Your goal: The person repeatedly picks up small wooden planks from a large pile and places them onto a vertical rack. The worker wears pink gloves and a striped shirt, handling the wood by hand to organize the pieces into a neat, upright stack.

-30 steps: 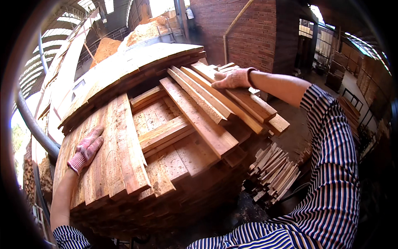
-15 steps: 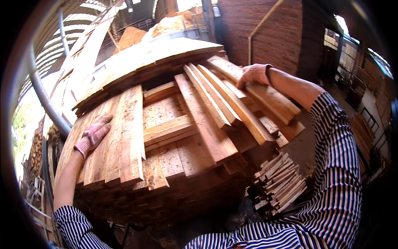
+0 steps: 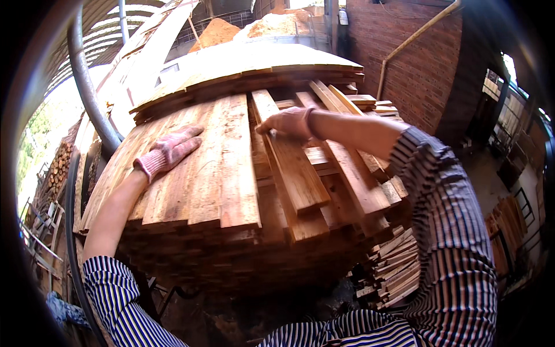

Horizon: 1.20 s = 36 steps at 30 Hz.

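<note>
While the gloved left hand [image 3: 167, 153] lies flat, fingers spread, on the stack's [image 3: 191, 231] left boards, right hand [image 3: 289, 122] curls over the far end of a loose plank [image 3: 289, 168], its long axis running back toward the person; right hand nearer.

Both hands wear knitted work gloves, pinkish-red and dusty: left glove [image 3: 167, 153], right glove [image 3: 289, 122]. The shirt [image 3: 451, 243] is navy-and-white striped, sleeves pushed up, forearms bare.
</note>
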Tool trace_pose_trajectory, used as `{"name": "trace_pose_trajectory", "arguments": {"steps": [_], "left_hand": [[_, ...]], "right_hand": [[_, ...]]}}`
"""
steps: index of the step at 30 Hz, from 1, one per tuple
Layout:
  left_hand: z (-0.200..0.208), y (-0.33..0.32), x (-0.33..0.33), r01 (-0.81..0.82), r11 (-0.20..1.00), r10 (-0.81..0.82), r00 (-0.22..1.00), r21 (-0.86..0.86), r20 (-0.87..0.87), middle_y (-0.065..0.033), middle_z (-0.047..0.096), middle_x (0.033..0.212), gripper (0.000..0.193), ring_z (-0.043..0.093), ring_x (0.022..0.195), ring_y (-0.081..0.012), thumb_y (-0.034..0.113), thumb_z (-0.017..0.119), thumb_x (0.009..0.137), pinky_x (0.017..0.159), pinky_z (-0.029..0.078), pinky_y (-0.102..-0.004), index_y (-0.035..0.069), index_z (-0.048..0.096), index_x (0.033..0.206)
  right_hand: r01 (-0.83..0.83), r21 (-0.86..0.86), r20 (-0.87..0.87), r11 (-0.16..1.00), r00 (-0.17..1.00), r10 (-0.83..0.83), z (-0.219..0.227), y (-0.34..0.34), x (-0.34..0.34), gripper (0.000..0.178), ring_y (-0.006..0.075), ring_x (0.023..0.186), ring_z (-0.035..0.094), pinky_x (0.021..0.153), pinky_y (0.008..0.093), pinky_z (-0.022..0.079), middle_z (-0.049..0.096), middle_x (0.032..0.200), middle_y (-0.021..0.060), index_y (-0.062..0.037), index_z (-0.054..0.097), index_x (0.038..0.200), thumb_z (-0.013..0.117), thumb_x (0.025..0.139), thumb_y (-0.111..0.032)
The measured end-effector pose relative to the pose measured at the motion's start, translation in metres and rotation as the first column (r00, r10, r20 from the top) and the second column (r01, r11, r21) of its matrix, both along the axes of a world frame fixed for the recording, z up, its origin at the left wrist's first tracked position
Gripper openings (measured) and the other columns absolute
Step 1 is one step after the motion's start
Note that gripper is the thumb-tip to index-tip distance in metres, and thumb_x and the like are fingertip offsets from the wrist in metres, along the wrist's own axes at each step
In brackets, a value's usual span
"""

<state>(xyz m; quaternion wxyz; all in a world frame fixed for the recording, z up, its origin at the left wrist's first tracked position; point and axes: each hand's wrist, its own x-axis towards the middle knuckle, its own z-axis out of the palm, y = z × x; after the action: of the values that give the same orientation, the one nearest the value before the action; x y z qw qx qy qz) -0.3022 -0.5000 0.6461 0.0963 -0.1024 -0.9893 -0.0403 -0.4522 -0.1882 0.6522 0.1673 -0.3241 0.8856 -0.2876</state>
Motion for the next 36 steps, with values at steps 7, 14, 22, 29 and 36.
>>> {"name": "trace_pose_trajectory", "arguments": {"steps": [7, 14, 22, 29, 36], "left_hand": [[-0.004, -0.012, 0.003, 0.05, 0.997, -0.05, 0.999, 0.052, 0.012, -0.0198, 0.045, 0.153, 0.057, 0.038, 0.144, -0.0352, 0.045, 0.042, 0.105, 0.121, 0.029, -0.0398, 0.006, 0.048, 0.147], [0.001, 0.001, 0.008, 0.008, 0.993, -0.012, 0.999, 0.114, 0.039, -0.0167, 0.045, 0.154, 0.056, 0.038, 0.145, -0.0321, 0.045, 0.046, 0.105, 0.121, 0.029, -0.0393, 0.009, 0.048, 0.148], [-0.005, -0.008, -0.004, 0.018, 0.998, -0.019, 1.0, 0.062, 0.004, -0.0161, 0.048, 0.152, 0.053, 0.041, 0.144, -0.032, 0.042, 0.048, 0.104, 0.12, 0.031, -0.0391, 0.012, 0.049, 0.148], [0.002, 0.006, -0.002, 0.017, 0.995, -0.02, 0.999, 0.099, 0.027, -0.0162, 0.046, 0.153, 0.052, 0.039, 0.145, -0.0314, 0.037, 0.05, 0.104, 0.121, 0.028, -0.0384, 0.009, 0.049, 0.148], [-0.001, -0.002, 0.005, -0.014, 0.991, 0.007, 0.999, 0.132, 0.049, -0.0176, 0.045, 0.154, 0.054, 0.039, 0.145, -0.0317, 0.039, 0.05, 0.103, 0.121, 0.028, -0.038, 0.007, 0.049, 0.148]], "right_hand": [[0.122, -0.28, 0.331, 0.952, 0.943, -0.023, -0.018, -0.023, 0.019, 0.063, 0.0202, 0.062, 0.061, 0.053, 0.0348, 0.051, 0.062, 0.082, 0.01, -0.0021, 0.057, 0.101, 0.043, 0.101, -0.063], [0.507, 0.491, -0.626, 0.708, 0.771, -0.117, 0.021, 0.102, -0.056, 0.057, 0.0254, 0.121, 0.059, 0.104, 0.0367, 0.048, 0.057, 0.14, 0.0148, -0.0102, 0.056, 0.139, 0.046, 0.103, -0.053], [0.294, -0.249, 0.148, 0.923, 0.953, -0.264, -0.017, 0.213, -0.066, 0.066, 0.0179, 0.107, 0.064, 0.09, 0.0331, 0.054, 0.065, 0.124, 0.0113, -0.0072, 0.054, 0.14, 0.069, 0.089, -0.047], [0.215, 0.068, -0.573, 0.974, 0.808, -0.138, 0.001, 0.183, -0.105, 0.062, 0.0222, 0.093, 0.069, 0.086, 0.0351, 0.054, 0.071, 0.112, 0.0133, -0.0003, 0.068, 0.117, 0.057, 0.092, -0.056], [0.486, -0.037, -0.105, 0.873, 0.867, -0.487, 0.0, 0.177, -0.08, 0.077, 0.0263, 0.1, 0.068, 0.085, 0.0404, 0.054, 0.07, 0.117, 0.0186, -0.0006, 0.069, 0.121, 0.079, 0.07, -0.056]]}}
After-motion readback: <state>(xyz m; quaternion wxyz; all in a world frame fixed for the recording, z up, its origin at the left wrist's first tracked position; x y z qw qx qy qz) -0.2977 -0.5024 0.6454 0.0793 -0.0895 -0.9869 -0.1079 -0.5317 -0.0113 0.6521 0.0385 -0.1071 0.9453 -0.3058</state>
